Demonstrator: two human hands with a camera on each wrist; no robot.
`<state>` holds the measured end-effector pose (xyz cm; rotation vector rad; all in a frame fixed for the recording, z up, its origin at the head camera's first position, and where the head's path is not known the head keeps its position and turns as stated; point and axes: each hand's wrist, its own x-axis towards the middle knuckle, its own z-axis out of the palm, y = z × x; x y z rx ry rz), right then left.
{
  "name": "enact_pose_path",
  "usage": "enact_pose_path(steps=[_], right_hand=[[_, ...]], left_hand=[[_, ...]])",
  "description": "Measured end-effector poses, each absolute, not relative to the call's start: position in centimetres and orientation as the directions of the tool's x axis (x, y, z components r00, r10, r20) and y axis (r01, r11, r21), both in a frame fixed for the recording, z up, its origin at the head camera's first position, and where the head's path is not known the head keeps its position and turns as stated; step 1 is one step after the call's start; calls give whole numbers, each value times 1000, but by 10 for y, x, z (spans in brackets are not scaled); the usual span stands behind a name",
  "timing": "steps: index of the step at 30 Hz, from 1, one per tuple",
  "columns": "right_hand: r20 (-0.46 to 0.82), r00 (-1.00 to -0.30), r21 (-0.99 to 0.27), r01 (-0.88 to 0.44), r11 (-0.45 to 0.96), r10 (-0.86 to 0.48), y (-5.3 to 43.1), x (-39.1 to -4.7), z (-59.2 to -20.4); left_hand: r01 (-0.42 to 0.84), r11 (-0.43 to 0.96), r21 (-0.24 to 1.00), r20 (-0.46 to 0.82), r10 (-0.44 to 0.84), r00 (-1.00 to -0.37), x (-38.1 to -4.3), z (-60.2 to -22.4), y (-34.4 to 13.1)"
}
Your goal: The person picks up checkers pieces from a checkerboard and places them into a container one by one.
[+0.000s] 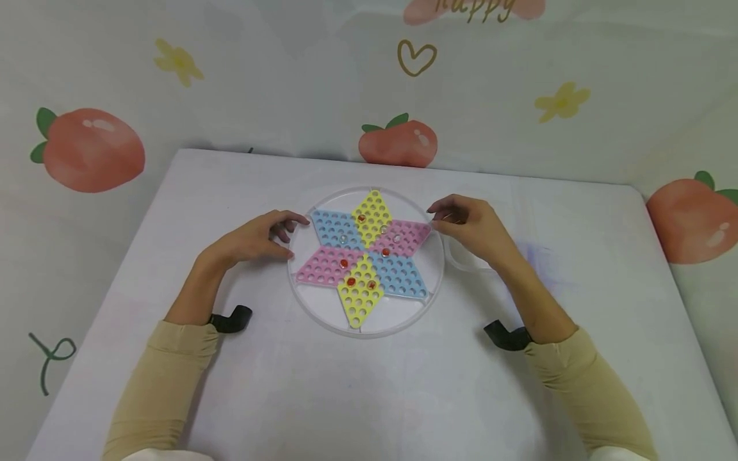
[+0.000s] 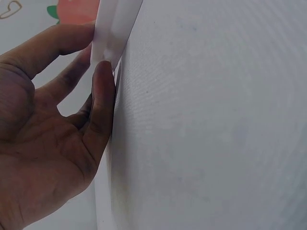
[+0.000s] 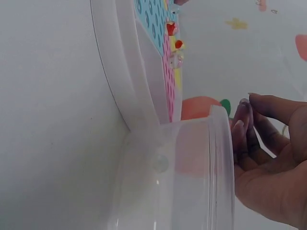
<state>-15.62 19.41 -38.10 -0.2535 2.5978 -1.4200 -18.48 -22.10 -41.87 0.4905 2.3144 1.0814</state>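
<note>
A round white Chinese checkers board lies on the table, its star of yellow, blue and pink points dotted with several red and clear marbles. At the board's left rim is my left hand; its bent thumb and index finger hold the edge. The left wrist view shows the thumb against the rim. My right hand is raised beside the right rim, its fingertips pinching a small clear marble. Below it stands a clear plastic tub.
The tub touches the board's right edge, with a clear marble visible through its wall. Behind the white table rises a backdrop printed with peaches and flowers. Black wrist mounts sit on both forearms.
</note>
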Motion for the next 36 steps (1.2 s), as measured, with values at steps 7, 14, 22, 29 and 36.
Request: enact_pose_path(steps=[7, 14, 22, 29, 36], right_hand=[[-58, -954, -869, -96, 485, -293, 184, -159, -384], [-70, -931, -887, -106, 450, -358, 170, -163, -391], [-79, -921, -870, -124, 478, -382, 157, -163, -398], [-113, -956, -838, -54, 543, -270, 142, -158, -402], [-112, -984, -844, 18, 537, -142, 133, -150, -416]], left_hand=[[99, 597, 796, -292, 521, -802, -183, -421, -219], [82, 605, 792, -299, 501, -812, -182, -420, -215], [87, 635, 768, -305, 481, -822, -181, -421, -213], [68, 637, 768, -313, 466, -828, -181, -421, -211], [50, 626, 778, -325, 470, -820, -182, -419, -210]])
